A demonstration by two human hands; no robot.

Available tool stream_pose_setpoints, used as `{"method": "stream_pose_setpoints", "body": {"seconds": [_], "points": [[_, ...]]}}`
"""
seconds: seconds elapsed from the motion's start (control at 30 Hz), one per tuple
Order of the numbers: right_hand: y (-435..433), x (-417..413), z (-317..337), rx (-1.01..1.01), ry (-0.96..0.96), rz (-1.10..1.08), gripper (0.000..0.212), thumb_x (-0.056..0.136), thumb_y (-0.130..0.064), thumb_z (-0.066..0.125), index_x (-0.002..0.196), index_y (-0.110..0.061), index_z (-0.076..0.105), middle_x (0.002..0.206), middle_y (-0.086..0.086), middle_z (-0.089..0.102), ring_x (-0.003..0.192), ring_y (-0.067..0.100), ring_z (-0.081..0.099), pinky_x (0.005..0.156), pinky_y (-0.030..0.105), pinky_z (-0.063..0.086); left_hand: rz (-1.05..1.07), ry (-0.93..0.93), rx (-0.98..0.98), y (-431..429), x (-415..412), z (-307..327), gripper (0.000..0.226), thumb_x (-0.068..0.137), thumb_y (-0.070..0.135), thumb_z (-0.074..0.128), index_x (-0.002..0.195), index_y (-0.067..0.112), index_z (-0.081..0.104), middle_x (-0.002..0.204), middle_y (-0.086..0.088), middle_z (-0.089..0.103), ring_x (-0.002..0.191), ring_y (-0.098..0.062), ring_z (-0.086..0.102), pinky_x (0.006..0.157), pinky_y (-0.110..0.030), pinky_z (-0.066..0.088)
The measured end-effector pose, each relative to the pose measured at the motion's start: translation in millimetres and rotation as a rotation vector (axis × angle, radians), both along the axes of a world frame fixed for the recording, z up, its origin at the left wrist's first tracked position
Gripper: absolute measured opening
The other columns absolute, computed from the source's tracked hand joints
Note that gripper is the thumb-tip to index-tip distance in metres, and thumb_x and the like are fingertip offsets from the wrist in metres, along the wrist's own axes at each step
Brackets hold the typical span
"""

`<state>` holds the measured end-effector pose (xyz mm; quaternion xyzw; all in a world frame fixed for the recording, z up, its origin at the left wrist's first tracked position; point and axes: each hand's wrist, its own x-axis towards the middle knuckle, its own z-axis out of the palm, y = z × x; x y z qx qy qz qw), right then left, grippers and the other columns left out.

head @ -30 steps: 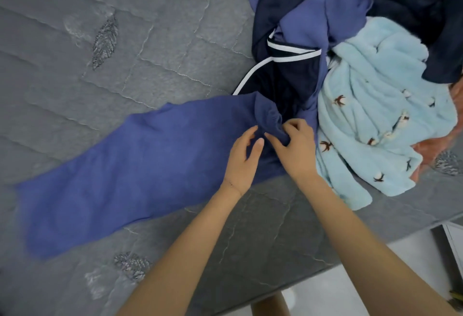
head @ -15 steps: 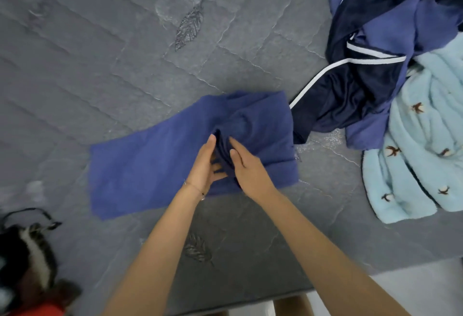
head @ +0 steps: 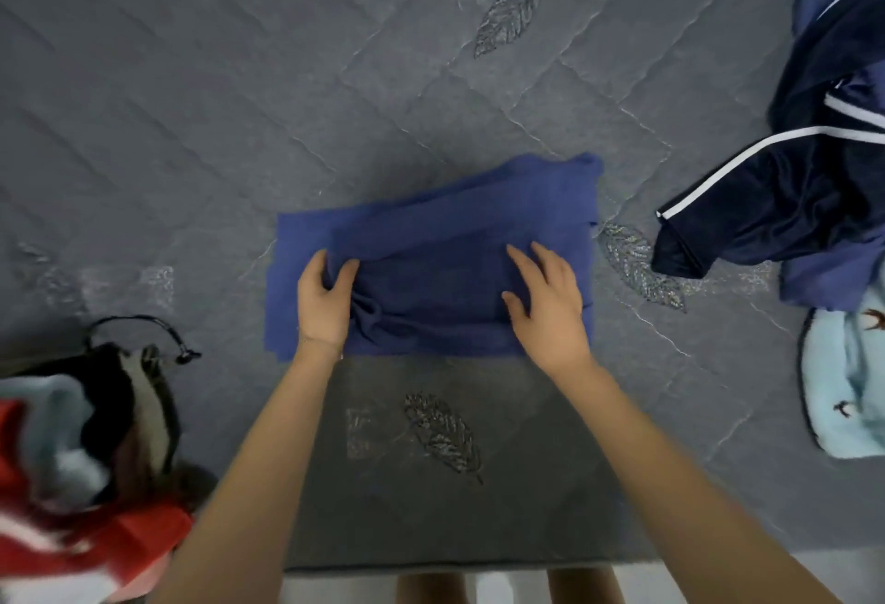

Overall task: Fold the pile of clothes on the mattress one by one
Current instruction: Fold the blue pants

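One blue garment | left hand grips (bunched edge) | right hand flat atop

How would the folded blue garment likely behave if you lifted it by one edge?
Probably floppy: the blue garment bunches into creases where the left hand grips it. Its loose layers would likely unfold. They lie thin and flat, so it is probably light.

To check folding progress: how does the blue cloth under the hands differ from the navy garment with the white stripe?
The blue cloth is folded flat in layers; the navy garment lies crumpled. The blue cloth is plain; the navy garment is darker, white-striped. The left hand grips the blue cloth and the right hand rests on it; the navy garment is untouched. Both lie on the mattress.
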<state>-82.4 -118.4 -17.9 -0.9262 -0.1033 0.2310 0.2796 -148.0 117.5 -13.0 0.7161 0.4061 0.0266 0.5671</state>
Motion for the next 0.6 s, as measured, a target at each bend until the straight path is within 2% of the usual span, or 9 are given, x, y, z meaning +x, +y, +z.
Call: {"method": "stream_pose_setpoints", "body": {"seconds": [0.07, 0.13, 0.17, 0.27, 0.37, 0.43, 0.5, 0.53, 0.6], "points": [[-2.4, 4.5, -6.5, -0.13, 0.026, 0.048, 0.066, 0.094, -0.032, 0.059, 0.151, -0.026, 0.027, 0.16, 0.009, 0.014, 0.147, 0.031, 0.008, 0.119, 0.041, 0.008, 0.014, 0.019, 0.037, 32.2, -10.4, -4.0, 0.014, 0.097, 0.014, 0.055, 0.083, 0.011, 0.053, 0.078, -0.006, 0.053, 0.075, -0.01, 0.051, 0.07, -0.026, 0.047], [-2.1, 8.3, -12.1, -0.196, 0.032, 0.074, 0.072, 0.092, -0.042, 0.059, 0.152, -0.031, 0.02, 0.162, 0.006, 0.005, 0.149, 0.029, 0.0, 0.12, 0.043, 0.004, 0.003, 0.038, 0.085, 55.3, -16.9, -8.1, 0.019, 0.094, 0.012, 0.059, 0.077, 0.011, 0.052, 0.071, -0.005, 0.051, 0.063, 0.002, 0.049, 0.06, -0.013, 0.043], [-0.6, 10.0, -14.6, -0.206, 0.023, 0.079, 0.074, 0.091, -0.045, 0.059, 0.152, -0.032, 0.02, 0.162, 0.006, 0.003, 0.149, 0.029, -0.002, 0.12, 0.044, 0.003, -0.012, 0.052, 0.123, 63.2, -18.6, -11.4, 0.02, 0.093, 0.01, 0.06, 0.075, 0.011, 0.052, 0.069, -0.002, 0.051, 0.06, 0.005, 0.049, 0.06, -0.011, 0.042], [7.9, 13.3, -19.7, -0.189, -0.018, 0.053, 0.076, 0.089, -0.048, 0.06, 0.152, -0.032, 0.021, 0.162, 0.005, 0.003, 0.149, 0.028, -0.003, 0.12, 0.045, 0.002, -0.014, 0.085, 0.28, 74.0, -19.2, -23.5, 0.016, 0.092, 0.011, 0.061, 0.079, 0.005, 0.056, 0.073, -0.007, 0.055, 0.071, -0.011, 0.05, 0.067, -0.026, 0.043], [15.3, 17.4, -21.7, -0.171, -0.049, -0.005, 0.077, 0.088, -0.048, 0.061, 0.152, -0.031, 0.022, 0.162, 0.007, 0.005, 0.149, 0.026, -0.003, 0.119, 0.045, 0.003, 0.088, 0.075, 0.361, 75.7, -20.7, -29.4, 0.019, 0.093, 0.011, 0.059, 0.076, 0.007, 0.054, 0.066, -0.002, 0.05, 0.064, -0.01, 0.042, 0.058, -0.014, 0.036], [17.7, 22.0, -22.4, -0.171, -0.052, -0.021, 0.077, 0.088, -0.048, 0.061, 0.152, -0.03, 0.022, 0.161, 0.009, 0.005, 0.149, 0.027, -0.002, 0.119, 0.046, 0.003, 0.118, 0.103, 0.38, 76.6, -23.4, -30.9, 0.017, 0.094, 0.012, 0.058, 0.078, 0.006, 0.055, 0.072, -0.007, 0.053, 0.069, -0.015, 0.044, 0.059, -0.019, 0.036], [18.3, 28.1, -23.2, -0.172, -0.035, -0.035, 0.077, 0.089, -0.049, 0.061, 0.152, -0.028, 0.022, 0.161, 0.01, 0.005, 0.149, 0.027, -0.002, 0.12, 0.046, 0.003, 0.052, 0.119, 0.423, 72.8, -25.3, -30.9, 0.015, 0.095, 0.015, 0.057, 0.098, 0.001, 0.062, 0.094, -0.011, 0.062, 0.085, -0.02, 0.055, 0.075, -0.028, 0.044], [18.5, 31.6, -23.6, -0.17, -0.03, -0.042, 0.077, 0.089, -0.05, 0.06, 0.152, -0.028, 0.022, 0.161, 0.01, 0.005, 0.149, 0.027, -0.002, 0.12, 0.046, 0.002, 0.002, 0.132, 0.469, 68.3, -25.3, -30.7, 0.026, 0.095, 0.017, 0.057, 0.114, 0.0, 0.06, 0.111, -0.014, 0.061, 0.1, -0.024, 0.056, 0.088, -0.033, 0.045], [19.7, 39.8, -24.1, -0.155, -0.025, -0.055, 0.077, 0.09, -0.051, 0.059, 0.152, -0.028, 0.02, 0.161, 0.009, 0.005, 0.149, 0.026, -0.002, 0.12, 0.045, 0.002, -0.113, 0.181, 0.632, 53.8, -26.4, -29.2, 0.047, 0.093, 0.022, 0.059, 0.135, 0.004, 0.049, 0.136, -0.02, 0.047, 0.125, -0.032, 0.045, 0.109, -0.041, 0.033]]}}
